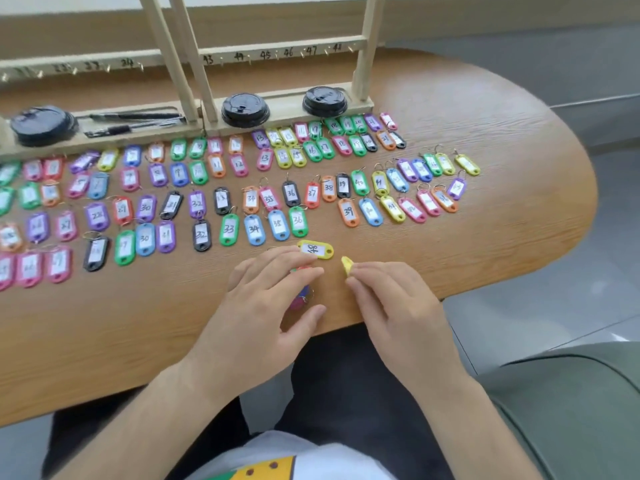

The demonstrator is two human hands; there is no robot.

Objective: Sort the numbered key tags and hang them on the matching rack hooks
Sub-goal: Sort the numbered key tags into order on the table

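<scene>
A rounded wood-grain table (pixel 485 133) carries rows of coloured numbered key tags (pixel 229 229), one yellow tag (pixel 315 250) lying apart near the front edge, and a wooden rack (pixel 287 105) behind.

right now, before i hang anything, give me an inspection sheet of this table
surface: wooden table, rounded right end.
job's things: tags in numbered rows, mostly paired; rack at the back, visible hooks bare; flat yellow tag by the left hand.
clutter: three black lids and pens on the rack base.
fingers: left hand flat over a few loose tags; right hand pinches a second yellow tag.
cables: nothing seen.
surroundings: grey floor, green cushion at right.
</scene>
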